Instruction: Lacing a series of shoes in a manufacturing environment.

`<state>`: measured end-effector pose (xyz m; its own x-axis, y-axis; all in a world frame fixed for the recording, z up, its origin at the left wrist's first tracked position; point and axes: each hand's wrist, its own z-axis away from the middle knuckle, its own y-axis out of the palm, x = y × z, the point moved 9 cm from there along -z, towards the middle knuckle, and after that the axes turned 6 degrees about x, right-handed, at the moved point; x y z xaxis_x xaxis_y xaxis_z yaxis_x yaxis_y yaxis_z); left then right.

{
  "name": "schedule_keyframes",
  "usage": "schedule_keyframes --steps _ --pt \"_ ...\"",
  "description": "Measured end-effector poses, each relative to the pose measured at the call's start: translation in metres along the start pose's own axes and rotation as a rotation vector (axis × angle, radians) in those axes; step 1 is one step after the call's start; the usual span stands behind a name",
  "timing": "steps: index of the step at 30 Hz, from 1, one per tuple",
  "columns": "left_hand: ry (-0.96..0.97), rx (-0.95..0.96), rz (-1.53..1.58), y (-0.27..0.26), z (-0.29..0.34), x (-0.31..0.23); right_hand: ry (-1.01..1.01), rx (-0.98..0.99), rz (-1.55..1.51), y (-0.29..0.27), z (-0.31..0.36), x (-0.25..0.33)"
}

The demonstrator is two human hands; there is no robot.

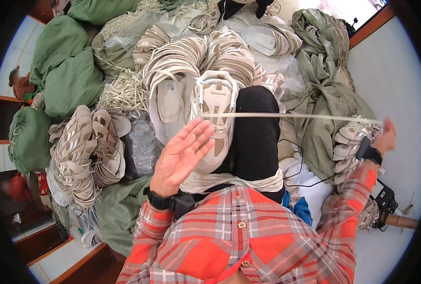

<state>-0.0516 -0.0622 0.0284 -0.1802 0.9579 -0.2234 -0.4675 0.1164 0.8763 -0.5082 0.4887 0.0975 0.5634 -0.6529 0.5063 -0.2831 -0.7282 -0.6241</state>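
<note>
A beige and white shoe upper (218,97) rests upright between my thighs, its tongue and eyelet rows facing me. From its eyelets a pale shoelace (291,115) stretches, nearly straight, far to the right. At its other end is my right hand (385,136), fingers closed on the lace and slightly blurred, arm held out wide. My left hand (184,150) lies open beside the shoe upper, palm turned up and fingers stretched, their tips close to the lower eyelets. Across my lap runs a bundle of loose laces (239,181).
Stacked uppers (177,66) stand just beyond the shoe. Further piles of uppers (75,158) sit at the left, with more uppers (350,146) near my right hand. A heap of laces (127,92) and green sacks (71,71) lie left; another sack (333,104) is right.
</note>
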Motion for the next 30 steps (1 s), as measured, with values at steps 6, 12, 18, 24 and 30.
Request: schedule_keyframes --steps 6,12,18,24,30 --pt "0.279 -0.081 -0.860 -0.009 -0.008 -0.039 0.087 0.353 0.032 0.041 0.037 0.022" --pt "0.339 0.159 -1.756 0.056 -0.055 -0.008 -0.381 0.538 -0.341 0.226 0.122 0.404" --pt "0.500 0.233 -2.268 0.077 -0.060 0.005 -0.543 0.641 -0.057 0.265 0.162 0.463" --pt "0.537 0.274 -2.200 0.078 -0.064 0.005 -0.578 0.744 -0.001 0.275 0.165 0.475" --pt "0.326 0.332 -1.977 0.056 -0.090 -0.006 -0.500 0.626 -0.079 0.275 0.171 0.471"
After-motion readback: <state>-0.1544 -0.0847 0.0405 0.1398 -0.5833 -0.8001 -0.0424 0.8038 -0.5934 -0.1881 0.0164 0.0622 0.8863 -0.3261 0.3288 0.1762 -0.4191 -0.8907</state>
